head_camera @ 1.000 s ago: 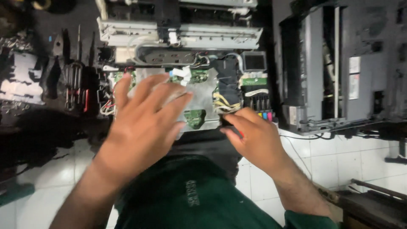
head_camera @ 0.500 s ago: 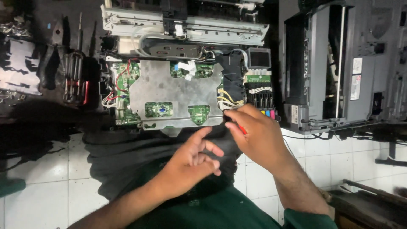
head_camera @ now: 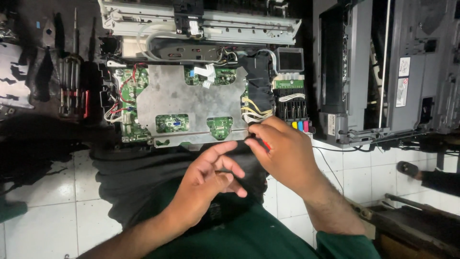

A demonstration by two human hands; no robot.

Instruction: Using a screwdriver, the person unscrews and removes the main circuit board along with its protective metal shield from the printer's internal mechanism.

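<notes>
An opened printer chassis lies in front of me with a grey metal shield plate [head_camera: 191, 108] over green circuit boards [head_camera: 130, 86]. My right hand [head_camera: 282, 151] is closed around a small red-handled tool [head_camera: 264, 143] at the plate's lower right corner, just below a bundle of yellow and white wires [head_camera: 256, 112]. My left hand [head_camera: 206, 184] hovers over my lap with fingers spread and holds nothing; it sits just left of the right hand, below the plate's front edge.
Several screwdrivers [head_camera: 72, 81] lie on a dark mat at the left. A second grey printer [head_camera: 378, 72], opened, stands at the right. White floor tiles [head_camera: 43, 192] show at lower left and right. Coloured ink cartridges [head_camera: 299, 125] sit beside the wire bundle.
My left hand has lifted off the metal plate and drawn back toward my lap, uncovering the boards. My right hand has stayed at the plate's lower right corner.
</notes>
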